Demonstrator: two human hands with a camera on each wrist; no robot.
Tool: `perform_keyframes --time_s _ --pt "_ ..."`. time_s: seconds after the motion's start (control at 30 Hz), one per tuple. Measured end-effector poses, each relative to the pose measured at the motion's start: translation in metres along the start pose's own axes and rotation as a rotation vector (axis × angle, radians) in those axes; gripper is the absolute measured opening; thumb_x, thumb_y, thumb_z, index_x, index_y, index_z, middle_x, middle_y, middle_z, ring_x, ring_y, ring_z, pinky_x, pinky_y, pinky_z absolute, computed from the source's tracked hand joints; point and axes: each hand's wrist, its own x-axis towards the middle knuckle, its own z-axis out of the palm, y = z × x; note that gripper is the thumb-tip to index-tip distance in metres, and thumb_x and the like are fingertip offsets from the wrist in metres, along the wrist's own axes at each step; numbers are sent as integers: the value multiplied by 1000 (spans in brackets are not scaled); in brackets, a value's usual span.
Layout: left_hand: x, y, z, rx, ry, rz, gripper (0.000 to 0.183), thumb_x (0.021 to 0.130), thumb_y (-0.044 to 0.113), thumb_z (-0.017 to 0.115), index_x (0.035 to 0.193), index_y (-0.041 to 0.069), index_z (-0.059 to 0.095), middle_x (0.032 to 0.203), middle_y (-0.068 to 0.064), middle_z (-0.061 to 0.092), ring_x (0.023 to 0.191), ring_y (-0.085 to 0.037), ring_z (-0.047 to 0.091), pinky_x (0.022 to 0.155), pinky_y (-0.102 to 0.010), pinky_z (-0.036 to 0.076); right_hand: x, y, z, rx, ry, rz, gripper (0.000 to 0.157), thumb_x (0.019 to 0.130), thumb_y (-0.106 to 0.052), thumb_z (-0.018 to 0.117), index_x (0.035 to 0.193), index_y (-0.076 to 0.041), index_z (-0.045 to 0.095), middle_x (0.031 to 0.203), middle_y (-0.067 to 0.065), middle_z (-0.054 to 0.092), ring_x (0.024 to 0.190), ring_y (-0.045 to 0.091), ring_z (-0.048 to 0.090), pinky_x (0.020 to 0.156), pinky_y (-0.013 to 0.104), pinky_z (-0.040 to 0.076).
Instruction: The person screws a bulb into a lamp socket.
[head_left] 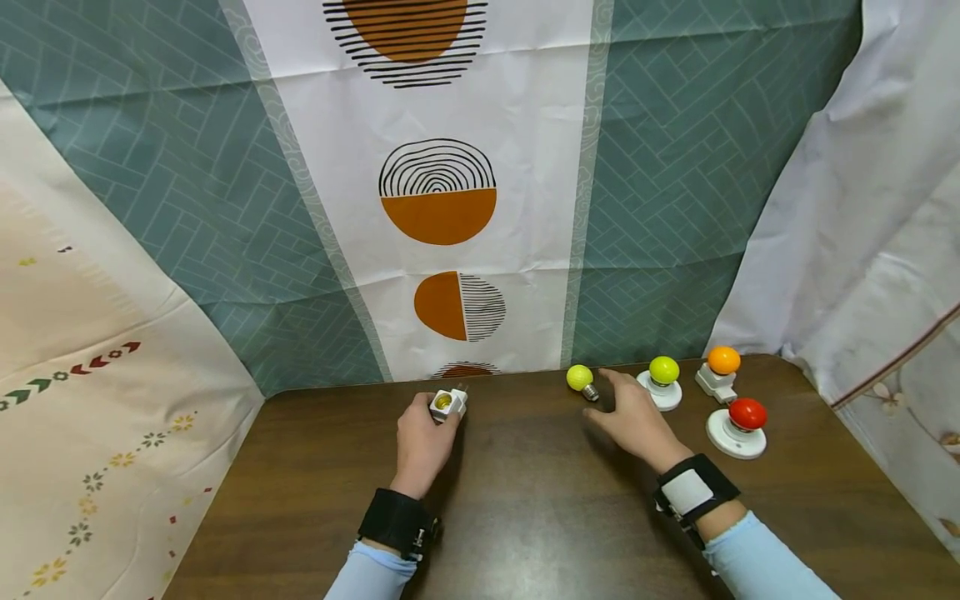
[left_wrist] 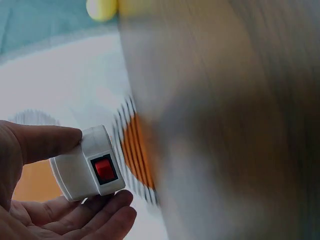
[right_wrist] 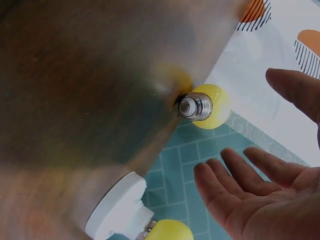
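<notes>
My left hand (head_left: 426,437) grips a white plug-in bulb socket (head_left: 448,403) between thumb and fingers, just above the table's far left part. Its brass-coloured inside faces up in the head view, and two plug pins stick out at the back. A red rocker switch (left_wrist: 104,169) shows on its side in the left wrist view. Over on the right, a loose yellow bulb (head_left: 579,377) lies on its side, its metal screw base (right_wrist: 195,106) toward my right hand (head_left: 636,421). That hand is apart from the bulb, fingers spread and holding nothing.
Beyond my right hand, a yellow-green bulb (head_left: 663,371) sits in a round white holder (head_left: 660,393). Right of it are an orange bulb (head_left: 723,360) in a white plug-in socket (head_left: 715,384) and a red bulb (head_left: 747,414) in a round base (head_left: 735,442). Patterned cloth (head_left: 525,208) hangs behind the table.
</notes>
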Motion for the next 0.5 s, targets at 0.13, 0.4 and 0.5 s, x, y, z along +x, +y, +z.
perform_keyframes --time_s 0.13,0.4,0.5 --pt "-16 18 6 -59 -30 80 39 79 23 72 111 6 58 100 -6 61 89 -17 58 74 -32 48 6 -3 3 -22 16 -17 76 77 -31 73 136 4 38 133 24 42 120 37 41 94 49 37" --pt "-45 45 14 -106 -120 208 39 80 20 70 114 6 57 101 -4 58 90 -13 55 74 -26 46 23 -4 14 -62 17 -44 75 78 -27 72 135 8 38 131 25 44 118 38 43 96 49 36" --pt "-53 50 17 -113 -149 219 39 80 18 70 115 6 57 102 -3 58 90 -13 55 73 -25 46 27 -3 19 -91 13 -58 77 77 -25 73 136 9 36 133 27 41 120 41 40 97 50 34"
